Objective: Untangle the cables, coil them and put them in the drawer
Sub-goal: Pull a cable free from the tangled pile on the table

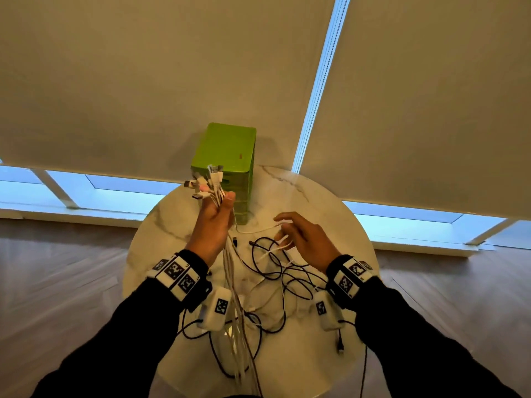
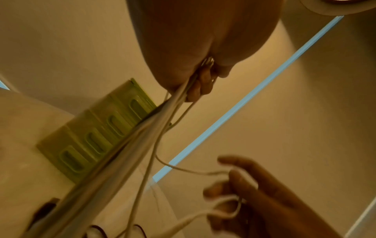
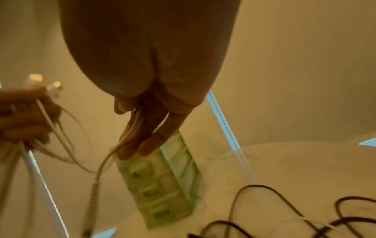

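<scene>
Left hand (image 1: 214, 218) raised above the table (image 1: 330, 202), fist wrapped around a bundle of white cables (image 1: 211, 182), plugs fanned upward, strands trailing down. Right hand (image 1: 298, 237) lower, fingers loosely spread, one white cable (image 3: 105, 159) looped through. Several black cables (image 1: 270, 262) tangled beneath; one green drawer unit (image 1: 227, 156) behind.

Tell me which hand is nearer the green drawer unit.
Left. The left hand grips a bunch of white cables right in front of the green drawer unit; the right hand hovers lower right, over the tangle.
</scene>
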The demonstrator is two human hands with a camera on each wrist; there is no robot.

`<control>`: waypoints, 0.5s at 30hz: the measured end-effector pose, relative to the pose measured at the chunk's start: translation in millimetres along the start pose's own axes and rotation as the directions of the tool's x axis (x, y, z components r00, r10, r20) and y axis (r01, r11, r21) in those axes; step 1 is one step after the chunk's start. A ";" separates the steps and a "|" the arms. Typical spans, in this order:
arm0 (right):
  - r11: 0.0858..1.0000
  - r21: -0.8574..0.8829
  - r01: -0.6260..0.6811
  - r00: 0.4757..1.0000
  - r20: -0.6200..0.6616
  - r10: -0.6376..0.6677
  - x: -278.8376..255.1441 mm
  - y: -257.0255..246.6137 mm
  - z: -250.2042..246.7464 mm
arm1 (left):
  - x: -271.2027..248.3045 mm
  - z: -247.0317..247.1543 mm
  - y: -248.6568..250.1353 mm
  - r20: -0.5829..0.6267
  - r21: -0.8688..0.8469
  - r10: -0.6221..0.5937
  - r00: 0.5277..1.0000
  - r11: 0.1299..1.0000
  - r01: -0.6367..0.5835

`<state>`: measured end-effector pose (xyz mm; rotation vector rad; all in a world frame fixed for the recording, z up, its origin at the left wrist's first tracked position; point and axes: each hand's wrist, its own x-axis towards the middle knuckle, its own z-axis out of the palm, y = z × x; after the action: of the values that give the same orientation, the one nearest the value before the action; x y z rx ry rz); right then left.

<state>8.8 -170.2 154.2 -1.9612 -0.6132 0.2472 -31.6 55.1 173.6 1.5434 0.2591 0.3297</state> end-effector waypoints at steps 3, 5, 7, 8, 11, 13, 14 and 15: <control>0.995 0.102 0.007 0.995 -0.100 0.003 -4.1 -27.7 -11.1 | -7.3 28.1 4.7 0.081 -0.048 -0.018 0.997 0.999 0.022; 1.000 0.024 0.003 0.990 -0.140 0.000 -12.1 -35.3 -25.7 | -14.3 49.0 10.2 0.163 -0.080 -0.025 0.986 0.996 0.039; 0.993 -0.102 -0.063 0.993 -0.102 0.052 -27.0 -29.9 -46.6 | -22.1 72.2 15.6 0.264 -0.130 -0.021 0.964 0.990 0.057; 0.976 -0.178 -0.128 0.991 -0.058 0.119 -36.3 -23.8 -57.6 | -25.7 82.7 18.2 0.311 -0.165 -0.019 0.950 0.984 0.074; 0.812 -0.443 -0.380 0.907 -0.006 0.422 -79.4 8.3 -88.8 | -38.4 117.7 23.5 0.436 -0.264 -0.020 0.900 0.953 0.149; 0.649 -0.592 -0.478 0.842 -0.098 0.531 -117.5 27.8 -99.8 | -50.1 142.0 22.9 0.509 -0.296 -0.014 0.861 0.936 0.190; 0.622 -0.607 -0.494 0.843 -0.161 0.513 -134.3 32.0 -100.7 | -56.6 153.2 21.8 0.541 -0.286 -0.013 0.841 0.937 0.199; 0.660 -0.567 -0.493 0.861 -0.206 0.466 -151.2 33.1 -99.3 | -64.7 166.5 19.7 0.577 -0.268 -0.015 0.816 0.941 0.207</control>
<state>-66.9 -337.8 156.3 -2.7426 -0.1108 0.3653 -31.5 -123.6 193.0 1.2276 -0.1731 -0.1909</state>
